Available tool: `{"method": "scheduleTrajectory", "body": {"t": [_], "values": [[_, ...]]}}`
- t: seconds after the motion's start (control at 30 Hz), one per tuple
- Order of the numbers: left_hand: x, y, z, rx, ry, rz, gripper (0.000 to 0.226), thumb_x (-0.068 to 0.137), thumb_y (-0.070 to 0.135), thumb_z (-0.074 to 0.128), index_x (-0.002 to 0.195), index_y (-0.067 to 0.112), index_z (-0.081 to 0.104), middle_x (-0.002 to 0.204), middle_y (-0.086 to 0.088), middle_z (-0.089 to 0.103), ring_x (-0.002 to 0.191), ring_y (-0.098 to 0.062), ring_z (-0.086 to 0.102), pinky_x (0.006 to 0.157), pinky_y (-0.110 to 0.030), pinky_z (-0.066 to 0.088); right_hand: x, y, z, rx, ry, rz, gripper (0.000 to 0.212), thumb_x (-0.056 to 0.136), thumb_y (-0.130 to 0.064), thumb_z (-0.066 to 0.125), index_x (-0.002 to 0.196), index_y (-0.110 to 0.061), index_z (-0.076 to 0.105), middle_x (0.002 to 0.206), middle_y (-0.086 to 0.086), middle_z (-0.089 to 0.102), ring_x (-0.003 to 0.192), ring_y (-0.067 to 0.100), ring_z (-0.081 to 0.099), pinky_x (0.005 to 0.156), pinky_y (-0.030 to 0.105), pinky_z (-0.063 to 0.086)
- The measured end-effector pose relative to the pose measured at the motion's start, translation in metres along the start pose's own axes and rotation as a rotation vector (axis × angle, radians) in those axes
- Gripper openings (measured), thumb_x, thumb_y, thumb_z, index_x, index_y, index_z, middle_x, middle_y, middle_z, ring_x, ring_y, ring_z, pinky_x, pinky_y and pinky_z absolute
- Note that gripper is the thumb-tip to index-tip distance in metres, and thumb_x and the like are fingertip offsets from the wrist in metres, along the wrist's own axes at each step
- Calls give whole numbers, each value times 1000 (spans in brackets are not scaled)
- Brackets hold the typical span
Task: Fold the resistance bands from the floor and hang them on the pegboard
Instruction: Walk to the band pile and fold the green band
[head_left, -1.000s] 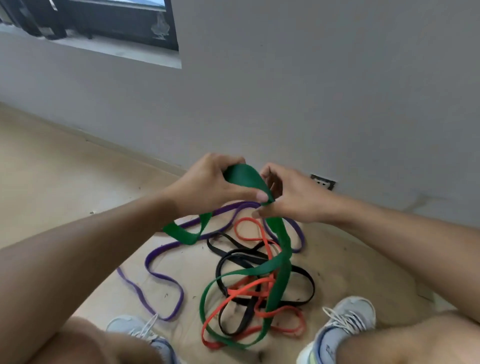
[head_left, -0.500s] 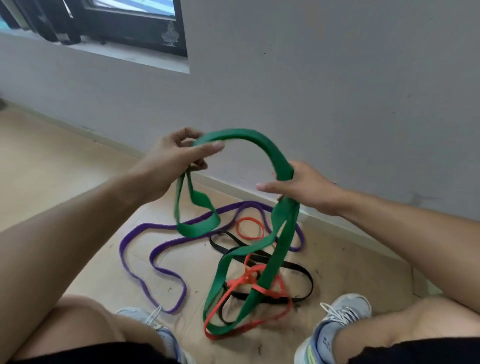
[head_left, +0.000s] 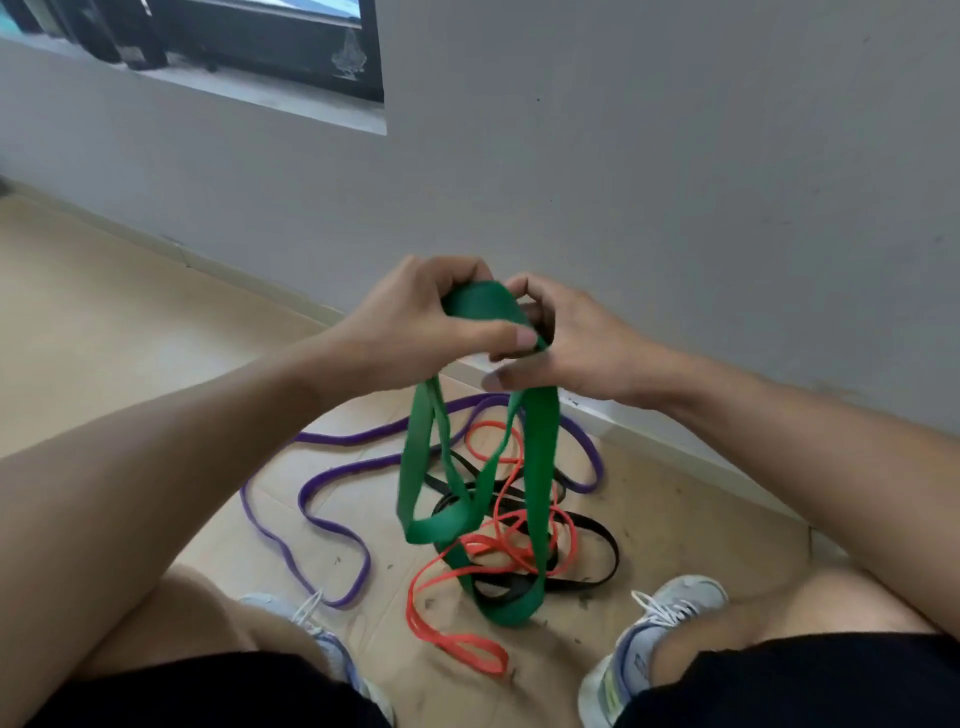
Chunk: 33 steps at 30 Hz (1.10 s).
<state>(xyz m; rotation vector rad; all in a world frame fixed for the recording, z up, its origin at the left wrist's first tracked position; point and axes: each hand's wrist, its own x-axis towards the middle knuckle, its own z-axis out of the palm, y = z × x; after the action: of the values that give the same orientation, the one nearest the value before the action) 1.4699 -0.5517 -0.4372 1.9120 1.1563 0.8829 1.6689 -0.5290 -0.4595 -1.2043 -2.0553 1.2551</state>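
From the head camera, you count four resistance bands: one green band (head_left: 537, 467), one purple band (head_left: 322, 525), one orange band (head_left: 457, 642) and one black band (head_left: 597, 530). Your left hand (head_left: 415, 322) and right hand (head_left: 576, 343) meet in front of the grey wall (head_left: 675, 182), each gripping the gathered top of the green band, whose loops hang down over the tangle on the floor (head_left: 104, 322). The other three lie below it, between your two shoes; the exact fold inside your fingers is hard to make out.
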Motion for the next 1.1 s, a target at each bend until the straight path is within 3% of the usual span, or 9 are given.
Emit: {"method": "scheduleTrajectory", "body": {"t": [0.07, 0.2, 0.33, 0.47, 0.63, 0.77, 0.9, 1.0, 1.1], "values": [[1, 5, -2, -144, 97, 24, 29, 76, 36, 84, 82, 14, 67, 70, -1, 62, 65, -14, 58, 62, -29, 45, -1, 17, 9, -118, -35, 68, 43, 79, -24, 89, 113, -25, 63, 102, -6, 74, 92, 1, 72, 75, 14, 57], [2, 8, -10, -233, 226, 47, 32, 72, 42, 82, 84, 14, 71, 79, -9, 65, 74, -20, 65, 83, -50, 57, 3, 50, 19, -67, -104, 144, 13, 94, -19, 76, 106, -16, 74, 108, -1, 77, 104, 11, 72, 96, 31, 55], [-1, -9, -24, -205, 261, -15, 42, 81, 47, 78, 98, 9, 74, 80, -10, 57, 70, -13, 60, 82, -41, 63, 3, 41, 16, 129, 6, 186, 13, 104, -14, 58, 106, -16, 71, 108, -2, 77, 102, 8, 72, 91, 21, 51], [-4, -22, -33, -136, 149, -98, 54, 87, 50, 62, 113, 3, 66, 73, -8, 47, 66, -17, 51, 83, -43, 63, 2, 18, 6, 280, 260, 120, 17, 105, -16, 55, 97, -19, 69, 95, -2, 73, 98, 23, 67, 105, 51, 51], [-7, -24, -31, -77, 45, -127, 48, 80, 57, 75, 109, 20, 64, 77, 2, 55, 69, -9, 59, 82, -40, 59, -1, -4, 4, 204, 370, 74, 22, 107, -20, 52, 88, -13, 61, 79, 7, 58, 77, 28, 56, 87, 62, 52], [-5, -7, -16, -96, 156, -54, 44, 65, 48, 83, 98, 25, 64, 71, 12, 59, 66, -7, 58, 71, -33, 56, -1, -10, 8, 76, 251, 25, 22, 106, -18, 52, 103, 0, 65, 88, 19, 60, 83, 25, 54, 80, 40, 42], [-3, 11, -10, -251, 228, 44, 22, 82, 32, 79, 89, 17, 64, 73, 12, 65, 69, -4, 63, 69, -24, 56, -9, -23, 0, 7, 47, -48, 18, 95, -9, 69, 104, -22, 60, 94, 9, 63, 80, 15, 65, 75, 28, 57], [-1, 21, -5, -341, 276, 96, 24, 84, 31, 79, 87, 15, 62, 85, -4, 64, 87, -21, 68, 88, -42, 60, -10, -8, 2, -50, -121, 40, 39, 88, -22, 81, 122, -27, 63, 110, -3, 71, 100, 4, 70, 88, 20, 58], [1, 26, 1, -333, 326, 114, 34, 76, 39, 80, 86, 12, 61, 87, -17, 58, 89, -39, 67, 90, -54, 58, -9, 27, 24, -151, -215, 184, 29, 87, -31, 82, 114, -27, 72, 116, -8, 74, 111, 9, 68, 105, 35, 51]]}}
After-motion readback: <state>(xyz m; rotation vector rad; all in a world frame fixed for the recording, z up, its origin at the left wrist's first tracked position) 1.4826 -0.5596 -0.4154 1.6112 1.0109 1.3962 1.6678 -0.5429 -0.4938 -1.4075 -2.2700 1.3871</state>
